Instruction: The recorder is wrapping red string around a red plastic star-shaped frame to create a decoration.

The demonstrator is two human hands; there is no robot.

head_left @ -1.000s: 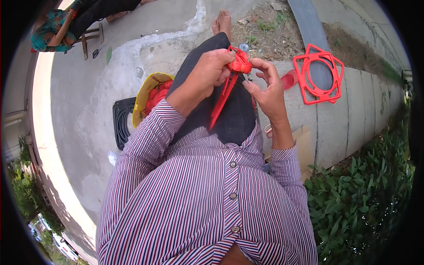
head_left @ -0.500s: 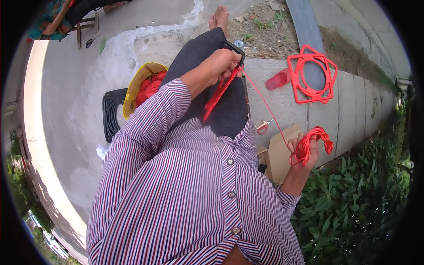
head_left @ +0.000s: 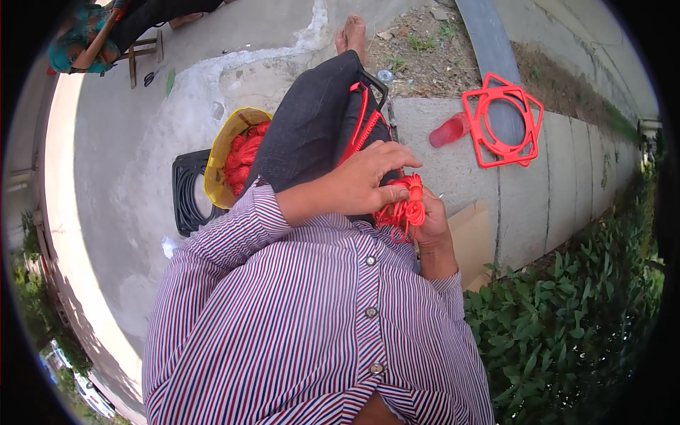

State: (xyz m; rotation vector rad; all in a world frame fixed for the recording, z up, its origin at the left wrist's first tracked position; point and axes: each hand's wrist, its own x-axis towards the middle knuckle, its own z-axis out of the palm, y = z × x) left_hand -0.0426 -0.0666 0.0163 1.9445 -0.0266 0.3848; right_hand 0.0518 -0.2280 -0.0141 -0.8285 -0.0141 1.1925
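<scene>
A bundle of red cord (head_left: 405, 211), looped and tied around its middle, is gripped in my right hand (head_left: 433, 221) at the right side of my lap. My left hand (head_left: 354, 183) reaches across from the left, fingers stretched out and thumb beside the bundle; whether it touches is hard to tell. Beyond the hands, a black plastic frame (head_left: 379, 86) leans on my legs, with red cord wound along one side (head_left: 368, 127). Part of that frame is hidden behind my left hand and dark trousers.
Left of my leg stand a yellow bag (head_left: 215, 166) with red cord inside and black frames (head_left: 185, 212). To the right lie red frames (head_left: 499, 159), a red cup (head_left: 448, 131) and cardboard (head_left: 471, 237). Another person (head_left: 88, 42) sits at far left near scissors (head_left: 150, 78). Bushes (head_left: 559, 319) border the right.
My left hand has let go of the black frame and come back toward me. My right hand has brought the cord bundle leftward to my lap, and both hands are now close together.
</scene>
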